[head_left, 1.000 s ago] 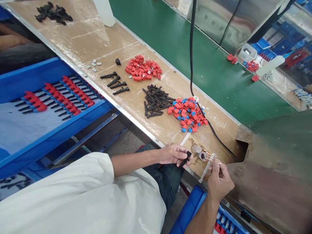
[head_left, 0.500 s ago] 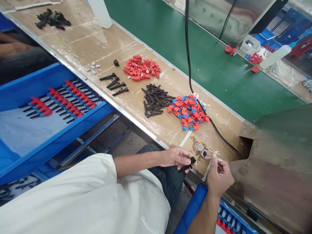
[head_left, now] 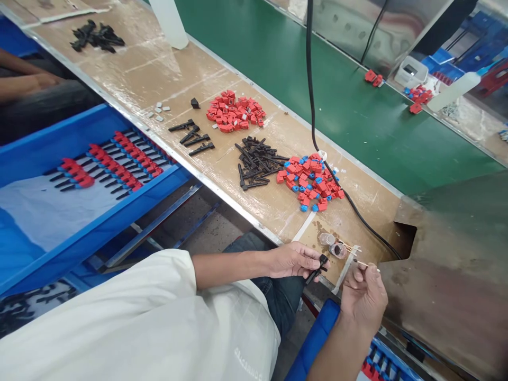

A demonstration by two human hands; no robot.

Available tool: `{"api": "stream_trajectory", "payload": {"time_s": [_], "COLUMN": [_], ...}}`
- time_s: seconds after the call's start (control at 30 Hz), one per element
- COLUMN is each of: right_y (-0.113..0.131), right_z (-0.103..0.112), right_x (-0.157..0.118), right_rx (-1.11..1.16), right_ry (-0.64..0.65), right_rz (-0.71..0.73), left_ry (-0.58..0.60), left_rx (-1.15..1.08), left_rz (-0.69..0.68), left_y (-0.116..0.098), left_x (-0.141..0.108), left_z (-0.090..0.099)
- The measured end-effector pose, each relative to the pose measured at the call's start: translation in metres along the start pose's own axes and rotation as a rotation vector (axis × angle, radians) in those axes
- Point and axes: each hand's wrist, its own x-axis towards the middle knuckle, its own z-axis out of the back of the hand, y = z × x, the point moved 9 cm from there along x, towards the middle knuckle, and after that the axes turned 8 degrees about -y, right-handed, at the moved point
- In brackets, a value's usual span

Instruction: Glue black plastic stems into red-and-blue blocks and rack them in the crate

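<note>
Apparently partway through a batch, with the black part [head_left: 317, 269] pinched in the fingertips of the left hand [head_left: 291, 260], at the near edge of the surface [head_left: 278, 211], and without any red or blue piece on it. Holding a thin stick [head_left: 363, 263] in the right hand [head_left: 365, 296], closed between thumb and fingers, apart from the black part. Can't tell whether anything has been put on that part yet. Just beside it, can see two small cups [head_left: 332, 245], one with dark contents. Farther along, plenty left to work through, by the look of the loose red-and-blue pieces [head_left: 309, 180], the heap of black pieces [head_left: 257, 161], the red pieces [head_left: 236, 112] and four separate black pieces [head_left: 196, 140]. Seemingly done, at least to this stage, with the joined rows [head_left: 115, 166] laid out in the blue tray [head_left: 119, 221]; can't count them reliably.
</note>
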Motion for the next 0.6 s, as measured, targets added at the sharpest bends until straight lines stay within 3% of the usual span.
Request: {"api": "stream_trajectory", "payload": {"time_s": [0.1,0.27,0.6], "right_y": [0.012,0.039,0.045], "right_z": [0.003,0.004,-0.004], "right_x": [-0.02,-0.054,-0.067], "right_rx": [0.03,0.015,-0.087], "right_ry": [-0.024,-0.078,-0.065], "right_rz": [0.033,0.276,0.396], "left_ry": [0.009,0.018,0.05], "left_rx": [-0.021,-0.009,0.065], "left_rz": [0.022,0.05,0.02], "left_y": [0.002,0.005,0.006], "left_x": [-0.001,-0.007,-0.012], "left_z": [-0.006,-0.012,-0.015]}}
